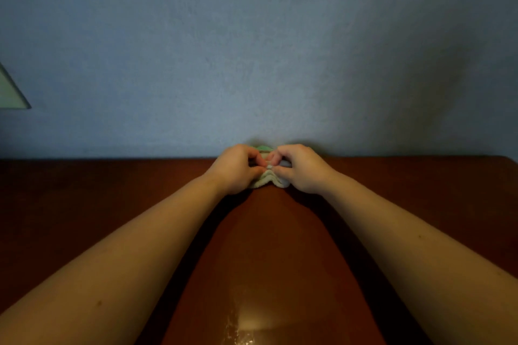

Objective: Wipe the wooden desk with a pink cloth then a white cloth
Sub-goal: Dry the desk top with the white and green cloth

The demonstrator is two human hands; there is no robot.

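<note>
Left hand [235, 168] and right hand [301, 168] were together at the far edge of the wooden desk [112, 193], both pinching a folded cloth stack [267, 179]. Judged soft, light and floppy: best taken by one layer's folded edge. Pink layer indistinct.

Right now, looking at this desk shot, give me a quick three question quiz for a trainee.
1. True or false: the left hand and the right hand both grip the folded cloths.
2. Where on the desk are the cloths? A: near edge; B: far edge, by the wall; C: middle.
3. Fill in: the wall is ____ in colour.
Key: 1 true; 2 B; 3 blue.
</note>
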